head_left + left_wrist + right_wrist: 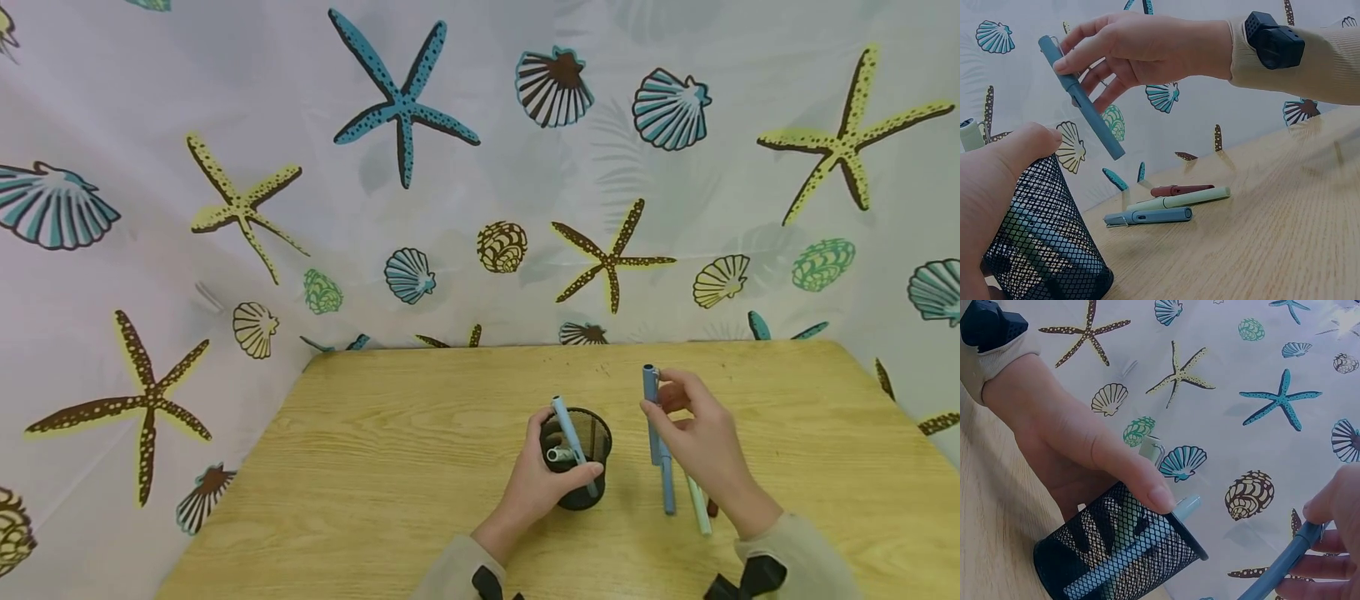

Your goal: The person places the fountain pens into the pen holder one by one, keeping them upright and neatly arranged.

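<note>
My left hand (542, 485) grips a black mesh pen cup (581, 493) standing near the middle of the wooden table, thumb across its rim. A light blue pen (567, 429) and a pale pen (558, 455) stick out of the cup. Just right of the cup, my right hand (693, 437) pinches a blue pen (651, 390) near its clip end and holds it tilted in the air (1082, 103). Below that hand a blue pen (1147, 217), a pale green pen (1179, 199) and a dark red pen (1182, 189) lie side by side on the table.
The wooden table (390, 467) is backed on the far and left sides by a hanging cloth (405, 208) printed with starfish and shells. Both sleeves are beige, each wrist carrying a black camera strap (1274, 39).
</note>
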Demonstrator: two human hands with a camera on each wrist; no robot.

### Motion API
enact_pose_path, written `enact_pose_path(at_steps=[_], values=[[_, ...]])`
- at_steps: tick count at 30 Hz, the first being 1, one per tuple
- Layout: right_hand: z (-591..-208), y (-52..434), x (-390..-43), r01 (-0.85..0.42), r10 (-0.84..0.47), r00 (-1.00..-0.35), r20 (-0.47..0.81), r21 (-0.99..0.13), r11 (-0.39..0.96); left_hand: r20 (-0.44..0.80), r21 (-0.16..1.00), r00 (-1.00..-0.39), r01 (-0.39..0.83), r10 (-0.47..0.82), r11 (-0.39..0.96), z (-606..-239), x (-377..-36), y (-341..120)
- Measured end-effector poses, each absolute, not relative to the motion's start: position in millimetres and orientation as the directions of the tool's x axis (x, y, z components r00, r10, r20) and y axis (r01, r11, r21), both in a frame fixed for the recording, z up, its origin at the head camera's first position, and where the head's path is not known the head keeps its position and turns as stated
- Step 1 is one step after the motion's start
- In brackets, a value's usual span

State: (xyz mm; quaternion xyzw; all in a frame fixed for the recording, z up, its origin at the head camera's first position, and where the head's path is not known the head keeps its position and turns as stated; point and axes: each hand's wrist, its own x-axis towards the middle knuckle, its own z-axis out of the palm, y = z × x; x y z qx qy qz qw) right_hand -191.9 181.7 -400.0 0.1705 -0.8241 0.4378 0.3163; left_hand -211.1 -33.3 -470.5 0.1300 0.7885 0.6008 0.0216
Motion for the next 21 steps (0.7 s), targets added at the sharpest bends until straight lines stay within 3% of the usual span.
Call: enact_pose_path(at_steps=[6, 21], values=[[-392.1, 170.3, -199.0, -0.606, -0.025, -0.711, 0.702, -0.595, 0.527, 0.132, 0.949, -0.965, 0.189, 0.226, 0.251, -468.3, -212.9, -32.7], [-382.8, 149.6, -208.2, -0.627, 0.049, -0.712, 0.701, -0.665, 0.405, 0.136, 0.95, -0.964, 0.192, 0.226, 0.246, -469.7, -211.2, -33.0]])
